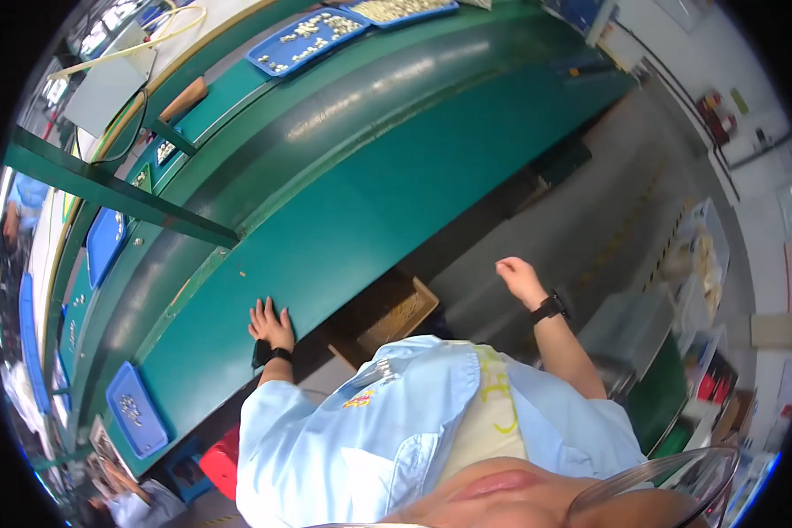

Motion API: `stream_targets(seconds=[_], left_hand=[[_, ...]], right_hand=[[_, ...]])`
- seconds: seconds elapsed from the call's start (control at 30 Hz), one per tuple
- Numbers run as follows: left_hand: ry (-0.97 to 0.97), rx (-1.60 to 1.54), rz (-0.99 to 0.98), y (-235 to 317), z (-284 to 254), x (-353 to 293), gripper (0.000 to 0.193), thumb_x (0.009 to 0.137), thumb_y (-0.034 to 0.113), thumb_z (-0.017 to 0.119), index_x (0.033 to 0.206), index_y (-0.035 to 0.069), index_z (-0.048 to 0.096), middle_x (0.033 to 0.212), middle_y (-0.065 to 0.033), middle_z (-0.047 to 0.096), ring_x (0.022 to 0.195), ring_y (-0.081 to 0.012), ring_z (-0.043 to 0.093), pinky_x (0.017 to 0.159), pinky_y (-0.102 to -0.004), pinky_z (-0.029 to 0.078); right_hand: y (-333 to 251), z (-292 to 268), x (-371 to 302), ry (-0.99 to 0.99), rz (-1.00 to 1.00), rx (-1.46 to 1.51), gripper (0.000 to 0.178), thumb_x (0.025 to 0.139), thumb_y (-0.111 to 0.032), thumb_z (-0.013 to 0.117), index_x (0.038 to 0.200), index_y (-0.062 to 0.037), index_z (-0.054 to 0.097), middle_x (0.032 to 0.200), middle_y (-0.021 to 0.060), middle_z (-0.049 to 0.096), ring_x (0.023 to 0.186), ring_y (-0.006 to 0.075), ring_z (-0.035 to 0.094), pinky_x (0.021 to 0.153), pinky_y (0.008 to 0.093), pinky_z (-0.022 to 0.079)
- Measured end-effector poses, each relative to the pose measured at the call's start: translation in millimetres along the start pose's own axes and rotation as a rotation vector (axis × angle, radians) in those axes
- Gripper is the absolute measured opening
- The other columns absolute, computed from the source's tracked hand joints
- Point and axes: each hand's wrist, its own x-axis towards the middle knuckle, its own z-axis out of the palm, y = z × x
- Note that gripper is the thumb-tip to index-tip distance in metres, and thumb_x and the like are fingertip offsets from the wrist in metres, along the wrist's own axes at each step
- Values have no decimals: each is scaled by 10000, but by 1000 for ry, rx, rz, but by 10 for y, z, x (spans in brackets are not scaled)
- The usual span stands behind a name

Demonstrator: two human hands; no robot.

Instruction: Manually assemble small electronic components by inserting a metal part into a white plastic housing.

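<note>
Rested left hand (pixel 273 329) palm-down on green worktable (pixel 370 211), near front edge, with fingers spread apart. Held right hand (pixel 521 280) in air past table edge, well to right of left hand, with fingers bent inward; could not tell whether closed on anything. Saw open wooden box (pixel 427 298) between hands, below tabletop; blue tray (pixel 150 436) with small pale pieces (pixel 130 407) left of left hand.
</note>
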Motion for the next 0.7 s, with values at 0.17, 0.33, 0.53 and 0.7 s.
stream_targets(seconds=[0.17, 0.33, 0.53, 0.7], left_hand=[[100, 64, -252, 1359, 749, 3436, 454, 816, 402, 505, 1216, 195, 443, 1307, -69, 376, 1244, -329, 267, 960, -561, 196], [78, -140, -344, 3231, 1497, 6691, 449, 810, 404, 515, 1201, 191, 456, 1296, -73, 384, 1255, -336, 243, 964, -566, 186], [165, 13, -568, 3979, 3376, 10472, 490, 802, 403, 522, 1237, 196, 431, 1310, -71, 372, 1262, -332, 236, 978, -586, 152], [68, -32, -598, 3682, 5303, 12991, 501, 791, 399, 530, 1238, 191, 438, 1328, -59, 357, 1259, -312, 254, 991, -571, 149]], right_hand=[[-2131, -135, 4677, -285, -234, 19, 194, 820, -176, 571, 892, 3, 589, 786, 55, 610, 737, 124, 554, 672, 256, 445], [-3976, 642, 8890, -421, -623, -129, 210, 826, -195, 572, 890, 5, 585, 765, 50, 594, 723, 119, 544, 666, 264, 441], [-5765, 3490, 14006, -822, -296, 101, 193, 846, -197, 534, 934, -25, 544, 725, 44, 552, 641, 129, 506, 614, 263, 430], [-6013, 6412, 18842, -782, -73, 388, 159, 843, -223, 510, 841, -64, 513, 757, 57, 544, 585, 154, 493, 516, 277, 420]])
